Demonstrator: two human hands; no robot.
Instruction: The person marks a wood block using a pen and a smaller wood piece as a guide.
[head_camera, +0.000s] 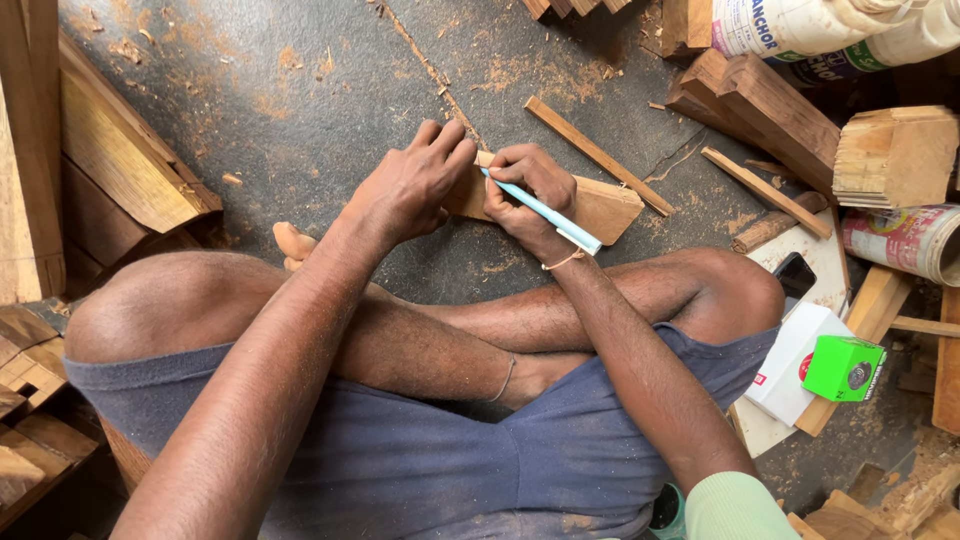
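Just beyond my crossed legs, my right hand (528, 195) is curled tight around a pale blue pen (545, 212), fingers closed on the barrel, its tip pressed to a small flat wooden block (605, 208) lying on the dusty grey floor (330, 110). My left hand (412, 185) rests beside it, fingers half bent and pressing down on the block's left end, gripping nothing. By my right knee I see a white box (790, 365) with a small green box (845, 368) on top of it, both shut, so I cannot tell what is in them. Farther out, a thin wooden strip (597, 155) lies loose on the floor just past the block. At the far right, a printed tin (905, 240) lies on its side beside stacked wood offcuts (770, 110); its contents are hidden.
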